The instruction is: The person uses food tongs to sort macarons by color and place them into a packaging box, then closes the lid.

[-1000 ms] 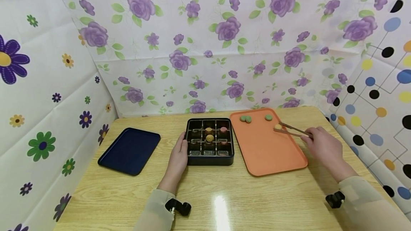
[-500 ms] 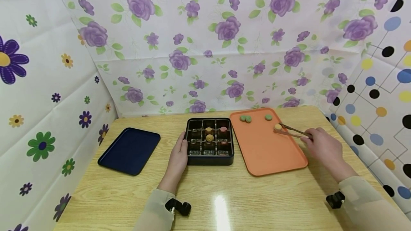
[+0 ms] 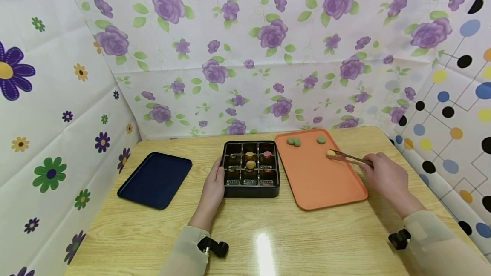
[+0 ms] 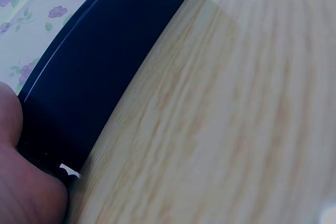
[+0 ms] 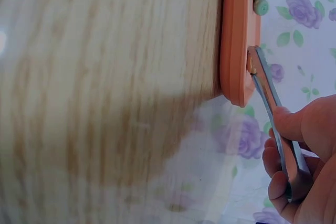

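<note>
My left hand lies along the left side of a black box, fingers straight against its wall and thumb by the rim. A clear divided insert sits inside the box, with orange-yellow macarons in its middle column and a pink macaron in the right column. My right hand grips a pair of tongs between thumb and curled fingers. The tongs' tips are at a yellow macaron on the orange tray. In the right wrist view the tongs reach over the tray's rim.
Green macarons lie near the orange tray's far edge, with another green macaron to their right. A dark blue tray stands on the wooden table at the left. Flowered cloth hangs behind the table.
The tongs' tips have come closer together at the yellow macaron, which has shifted slightly left and toward me. My left hand and the box stay in place.
</note>
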Demonstrator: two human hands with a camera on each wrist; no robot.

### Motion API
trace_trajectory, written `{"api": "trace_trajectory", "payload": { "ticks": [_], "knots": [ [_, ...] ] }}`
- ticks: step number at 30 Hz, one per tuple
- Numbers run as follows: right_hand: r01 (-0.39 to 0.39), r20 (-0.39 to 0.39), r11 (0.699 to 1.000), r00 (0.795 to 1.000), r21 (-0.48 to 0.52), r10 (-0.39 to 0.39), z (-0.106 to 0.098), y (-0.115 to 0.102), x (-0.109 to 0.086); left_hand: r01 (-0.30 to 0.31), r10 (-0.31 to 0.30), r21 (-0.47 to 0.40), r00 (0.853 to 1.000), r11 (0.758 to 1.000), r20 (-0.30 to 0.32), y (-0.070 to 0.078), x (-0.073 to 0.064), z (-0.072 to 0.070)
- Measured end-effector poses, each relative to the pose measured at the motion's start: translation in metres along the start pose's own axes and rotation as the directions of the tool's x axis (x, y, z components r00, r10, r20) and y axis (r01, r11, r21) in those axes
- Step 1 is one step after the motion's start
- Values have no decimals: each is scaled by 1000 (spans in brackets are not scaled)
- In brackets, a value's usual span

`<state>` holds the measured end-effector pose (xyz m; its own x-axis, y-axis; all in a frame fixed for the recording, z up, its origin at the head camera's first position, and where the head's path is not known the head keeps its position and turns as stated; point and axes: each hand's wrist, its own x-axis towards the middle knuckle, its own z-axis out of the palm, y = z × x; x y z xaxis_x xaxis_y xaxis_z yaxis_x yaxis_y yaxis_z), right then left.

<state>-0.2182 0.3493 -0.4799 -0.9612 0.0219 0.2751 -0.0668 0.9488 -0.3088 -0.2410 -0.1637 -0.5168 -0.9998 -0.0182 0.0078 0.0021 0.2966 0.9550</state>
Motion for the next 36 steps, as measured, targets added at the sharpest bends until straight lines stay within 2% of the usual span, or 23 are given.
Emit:
{"api": "trace_trajectory", "payload": {
  "ticks": [14,20,32,36],
  "knots": [
    [3,-51,1000,999,4,-2,3,-3,-3,6,-6,-13,1000,1000,4,-1,-1,1],
    [25,-99,1000,995,6,-24,0,-7,0,4,-4,-4,1000,1000,6,1,0,1],
    [99,-130,995,987,24,-95,-13,-52,3,14,-14,-5,1000,1000,19,-2,2,-1],
    [120,-108,992,987,37,-115,-16,-69,3,13,-14,9,1000,1000,18,-3,2,-1]
  ]
}}
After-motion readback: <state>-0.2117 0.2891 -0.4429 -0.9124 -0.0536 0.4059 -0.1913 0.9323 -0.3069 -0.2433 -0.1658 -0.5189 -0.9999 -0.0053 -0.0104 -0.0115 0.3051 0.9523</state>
